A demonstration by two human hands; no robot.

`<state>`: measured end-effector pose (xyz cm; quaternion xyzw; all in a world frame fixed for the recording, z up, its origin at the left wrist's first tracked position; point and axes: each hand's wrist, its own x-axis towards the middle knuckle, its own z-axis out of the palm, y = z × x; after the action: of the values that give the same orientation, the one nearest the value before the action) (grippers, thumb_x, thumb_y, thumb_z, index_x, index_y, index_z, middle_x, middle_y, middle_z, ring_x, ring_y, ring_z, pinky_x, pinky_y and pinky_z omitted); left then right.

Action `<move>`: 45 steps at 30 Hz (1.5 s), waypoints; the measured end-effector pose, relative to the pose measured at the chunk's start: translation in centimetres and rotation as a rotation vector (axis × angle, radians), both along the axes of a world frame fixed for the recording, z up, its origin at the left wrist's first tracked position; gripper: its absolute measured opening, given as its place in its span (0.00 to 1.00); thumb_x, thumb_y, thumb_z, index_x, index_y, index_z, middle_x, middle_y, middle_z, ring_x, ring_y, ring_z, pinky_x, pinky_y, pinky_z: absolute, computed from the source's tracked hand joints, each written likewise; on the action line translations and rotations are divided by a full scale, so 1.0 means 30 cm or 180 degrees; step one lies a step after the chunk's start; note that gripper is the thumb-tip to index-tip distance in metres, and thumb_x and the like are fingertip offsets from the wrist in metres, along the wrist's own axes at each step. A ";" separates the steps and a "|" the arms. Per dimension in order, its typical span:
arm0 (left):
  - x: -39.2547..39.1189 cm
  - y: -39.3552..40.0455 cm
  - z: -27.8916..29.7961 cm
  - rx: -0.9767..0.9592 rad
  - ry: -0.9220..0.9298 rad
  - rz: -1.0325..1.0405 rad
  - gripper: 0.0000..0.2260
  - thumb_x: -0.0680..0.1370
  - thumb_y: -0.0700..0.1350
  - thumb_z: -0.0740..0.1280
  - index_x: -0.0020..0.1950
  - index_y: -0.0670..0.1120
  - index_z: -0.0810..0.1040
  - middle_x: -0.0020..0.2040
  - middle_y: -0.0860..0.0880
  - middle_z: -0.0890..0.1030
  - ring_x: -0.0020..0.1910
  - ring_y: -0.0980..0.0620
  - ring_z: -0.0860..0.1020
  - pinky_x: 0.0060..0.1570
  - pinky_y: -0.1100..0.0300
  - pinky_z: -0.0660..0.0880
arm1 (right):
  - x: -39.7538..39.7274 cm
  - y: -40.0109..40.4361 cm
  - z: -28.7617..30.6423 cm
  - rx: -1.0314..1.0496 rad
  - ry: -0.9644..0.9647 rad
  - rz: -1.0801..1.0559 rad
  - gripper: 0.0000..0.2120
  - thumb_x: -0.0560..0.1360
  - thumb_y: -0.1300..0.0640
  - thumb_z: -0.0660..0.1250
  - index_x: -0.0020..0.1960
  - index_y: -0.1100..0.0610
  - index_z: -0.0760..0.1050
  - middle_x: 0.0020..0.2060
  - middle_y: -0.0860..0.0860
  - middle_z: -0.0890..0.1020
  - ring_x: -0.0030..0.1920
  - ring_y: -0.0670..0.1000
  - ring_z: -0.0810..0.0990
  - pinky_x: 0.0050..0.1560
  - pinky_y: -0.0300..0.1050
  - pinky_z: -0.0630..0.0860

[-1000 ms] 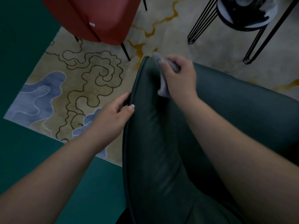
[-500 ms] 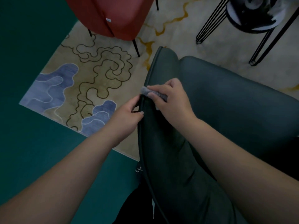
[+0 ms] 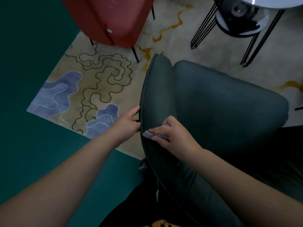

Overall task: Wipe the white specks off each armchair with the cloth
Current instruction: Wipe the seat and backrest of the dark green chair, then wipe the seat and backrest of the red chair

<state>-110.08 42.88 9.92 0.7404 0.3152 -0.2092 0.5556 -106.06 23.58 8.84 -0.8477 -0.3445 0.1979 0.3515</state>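
Note:
A dark green armchair [image 3: 221, 99] fills the right half of the head view. My right hand [image 3: 173, 136] presses a small pale grey cloth [image 3: 148, 134] flat on the inner side of the chair's left arm, close to its piped edge. My left hand [image 3: 127, 123] grips that edge from the outside, fingers curled round it. A red armchair [image 3: 114, 18] stands at the top, with a few white specks near its top edge and a small white tag lower down.
A patterned beige, blue and gold rug [image 3: 85, 89] lies under both chairs on a teal floor [image 3: 24, 63]. A black wire-legged side table [image 3: 242, 25] with a white top stands at the upper right. My dark-clothed legs [image 3: 131, 207] show at the bottom.
My right hand has dragged the cloth from the far tip of the green chair's arm back along it towards me. My left hand has slid back along the edge with it.

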 end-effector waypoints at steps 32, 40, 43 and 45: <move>0.146 0.825 0.209 0.2921 -0.0464 -0.2184 0.28 0.80 0.55 0.59 0.78 0.49 0.55 0.78 0.50 0.57 0.76 0.48 0.56 0.74 0.50 0.55 | 0.319 0.607 0.274 -0.0081 0.0518 -0.1898 0.14 0.78 0.51 0.63 0.60 0.54 0.79 0.54 0.55 0.79 0.53 0.53 0.78 0.54 0.52 0.77; 0.303 1.074 0.224 0.3319 -0.0461 -0.2512 0.28 0.81 0.58 0.55 0.78 0.51 0.54 0.78 0.51 0.57 0.77 0.49 0.54 0.74 0.47 0.50 | 0.439 0.799 0.308 -0.0125 0.0395 -0.2135 0.13 0.77 0.52 0.65 0.57 0.56 0.81 0.49 0.54 0.81 0.49 0.52 0.79 0.47 0.48 0.78; 0.417 1.121 0.211 0.3316 -0.0428 -0.2556 0.28 0.80 0.59 0.55 0.78 0.51 0.54 0.78 0.51 0.57 0.77 0.48 0.54 0.74 0.47 0.50 | 0.559 0.855 0.301 -0.0297 0.0312 -0.2134 0.13 0.77 0.50 0.65 0.58 0.53 0.80 0.52 0.55 0.79 0.51 0.52 0.78 0.53 0.50 0.78; 0.501 1.145 0.200 0.3334 -0.0438 -0.2615 0.28 0.80 0.59 0.54 0.78 0.51 0.54 0.78 0.51 0.57 0.77 0.48 0.54 0.74 0.47 0.49 | 0.656 0.891 0.293 -0.0294 0.0309 -0.2086 0.13 0.77 0.49 0.65 0.58 0.52 0.80 0.53 0.55 0.79 0.52 0.52 0.78 0.54 0.50 0.77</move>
<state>-95.05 77.24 15.93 0.9839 0.0315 -0.1754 0.0168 -86.37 50.32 17.64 -0.9180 -0.0270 0.1299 0.3737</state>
